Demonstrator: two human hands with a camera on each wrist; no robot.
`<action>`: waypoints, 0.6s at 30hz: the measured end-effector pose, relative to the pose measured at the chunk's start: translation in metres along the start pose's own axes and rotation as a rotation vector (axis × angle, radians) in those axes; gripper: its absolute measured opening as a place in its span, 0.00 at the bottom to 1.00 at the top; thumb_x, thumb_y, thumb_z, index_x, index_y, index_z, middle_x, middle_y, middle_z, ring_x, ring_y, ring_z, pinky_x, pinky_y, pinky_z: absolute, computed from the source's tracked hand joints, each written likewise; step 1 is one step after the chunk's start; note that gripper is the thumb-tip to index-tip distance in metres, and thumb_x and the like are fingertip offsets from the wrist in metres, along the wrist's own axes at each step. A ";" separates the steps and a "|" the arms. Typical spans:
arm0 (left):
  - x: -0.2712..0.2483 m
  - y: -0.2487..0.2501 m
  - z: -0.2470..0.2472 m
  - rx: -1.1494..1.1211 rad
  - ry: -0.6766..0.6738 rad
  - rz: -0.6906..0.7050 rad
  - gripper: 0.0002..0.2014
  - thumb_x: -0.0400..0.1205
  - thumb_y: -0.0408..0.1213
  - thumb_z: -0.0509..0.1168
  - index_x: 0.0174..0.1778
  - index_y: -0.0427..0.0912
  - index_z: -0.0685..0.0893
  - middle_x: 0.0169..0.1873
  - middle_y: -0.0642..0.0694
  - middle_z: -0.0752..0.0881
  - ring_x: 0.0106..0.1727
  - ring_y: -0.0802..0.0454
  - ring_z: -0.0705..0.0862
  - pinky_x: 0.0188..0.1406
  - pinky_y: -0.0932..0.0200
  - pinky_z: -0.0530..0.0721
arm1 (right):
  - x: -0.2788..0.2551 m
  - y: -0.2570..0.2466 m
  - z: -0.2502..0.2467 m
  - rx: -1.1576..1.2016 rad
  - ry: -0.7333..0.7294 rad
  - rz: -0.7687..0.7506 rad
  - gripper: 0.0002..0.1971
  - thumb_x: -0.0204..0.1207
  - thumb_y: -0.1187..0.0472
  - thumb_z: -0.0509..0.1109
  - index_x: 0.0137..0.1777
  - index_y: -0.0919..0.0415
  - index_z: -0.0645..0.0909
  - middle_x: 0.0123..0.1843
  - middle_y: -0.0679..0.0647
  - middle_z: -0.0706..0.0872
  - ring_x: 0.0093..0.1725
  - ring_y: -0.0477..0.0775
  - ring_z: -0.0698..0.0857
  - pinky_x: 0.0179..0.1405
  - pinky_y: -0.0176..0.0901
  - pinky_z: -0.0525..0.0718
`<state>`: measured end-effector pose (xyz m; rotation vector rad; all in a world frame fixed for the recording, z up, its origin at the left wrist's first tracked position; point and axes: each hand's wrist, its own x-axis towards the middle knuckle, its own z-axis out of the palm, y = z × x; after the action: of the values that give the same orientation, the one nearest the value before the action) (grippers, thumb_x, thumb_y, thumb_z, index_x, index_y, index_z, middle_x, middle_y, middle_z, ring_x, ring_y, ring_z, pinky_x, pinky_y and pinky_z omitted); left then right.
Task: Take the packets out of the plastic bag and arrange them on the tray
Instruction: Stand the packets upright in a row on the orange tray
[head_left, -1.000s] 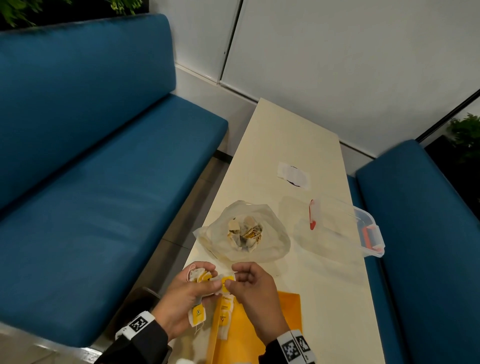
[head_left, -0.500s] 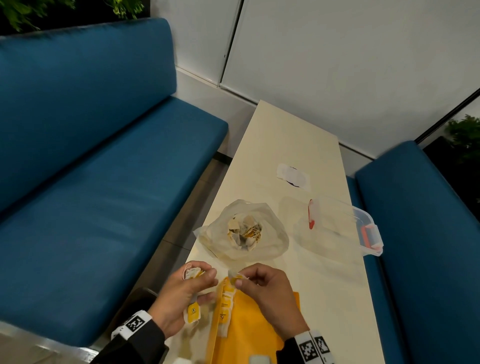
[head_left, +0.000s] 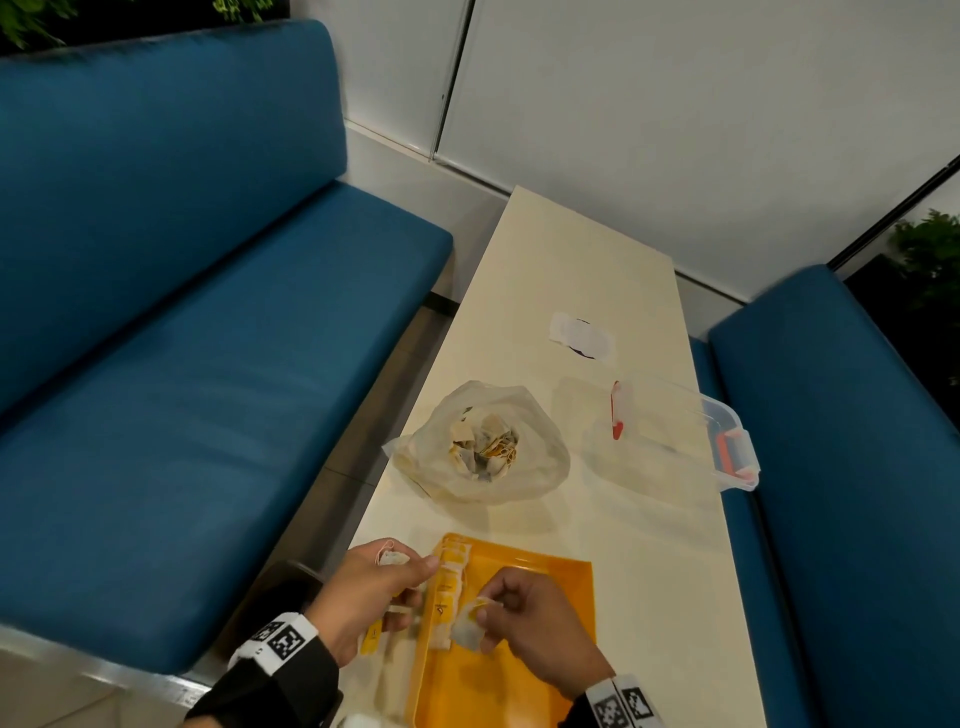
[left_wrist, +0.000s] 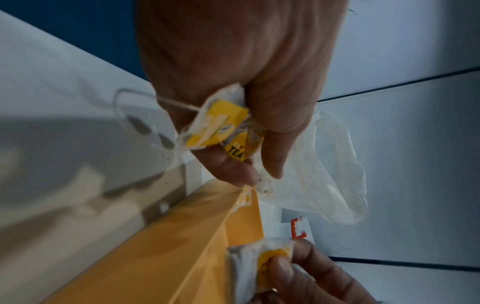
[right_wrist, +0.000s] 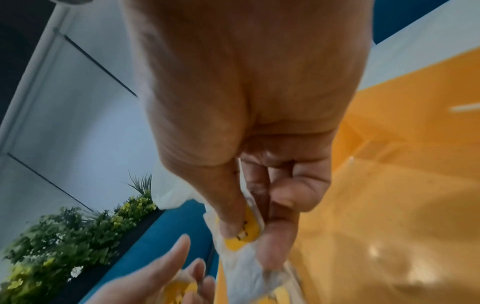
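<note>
Moved apart since a moment ago: right hand (head_left: 535, 631) now over the orange tray (head_left: 545, 587), fingers pinched on one tea packet (head_left: 467, 626). Left hand (head_left: 371, 597) at tray's left edge, fingers curled round more packets (left_wrist: 221, 123). Plastic bag (head_left: 480, 441) beyond tray, holding the rest. Strings possibly tangled; could drag placed packets out of line

Café or canteen booth seating: two blue cushioned benches (head_left: 218, 322) are facing each other across a narrow cream desk (head_left: 582, 270), white panelled wall (head_left: 675, 104) behind, green planters (head_left: 930, 249) edging the bench backs.
</note>
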<state>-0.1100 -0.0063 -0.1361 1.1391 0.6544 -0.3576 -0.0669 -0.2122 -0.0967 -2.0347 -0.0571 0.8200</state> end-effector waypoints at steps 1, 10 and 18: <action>0.000 -0.002 0.001 0.033 -0.003 0.005 0.12 0.76 0.39 0.81 0.44 0.35 0.89 0.31 0.40 0.88 0.34 0.48 0.86 0.28 0.57 0.84 | 0.000 0.004 0.005 -0.015 -0.025 0.017 0.03 0.77 0.69 0.74 0.44 0.64 0.82 0.35 0.59 0.88 0.29 0.51 0.87 0.24 0.31 0.77; 0.003 -0.019 0.004 0.215 -0.006 0.008 0.12 0.72 0.31 0.83 0.42 0.35 0.86 0.26 0.37 0.86 0.24 0.46 0.82 0.25 0.56 0.81 | 0.017 0.023 0.039 -0.209 -0.079 0.054 0.09 0.72 0.67 0.76 0.38 0.51 0.84 0.34 0.53 0.86 0.29 0.53 0.88 0.30 0.41 0.86; 0.002 -0.021 0.003 0.205 0.007 -0.018 0.11 0.73 0.30 0.82 0.44 0.34 0.86 0.26 0.37 0.86 0.24 0.45 0.82 0.24 0.57 0.81 | 0.028 0.032 0.053 -0.300 0.104 0.064 0.06 0.63 0.63 0.71 0.35 0.53 0.78 0.34 0.57 0.89 0.35 0.59 0.90 0.40 0.58 0.89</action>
<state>-0.1195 -0.0171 -0.1516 1.3308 0.6451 -0.4433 -0.0839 -0.1817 -0.1553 -2.3700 -0.0597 0.7801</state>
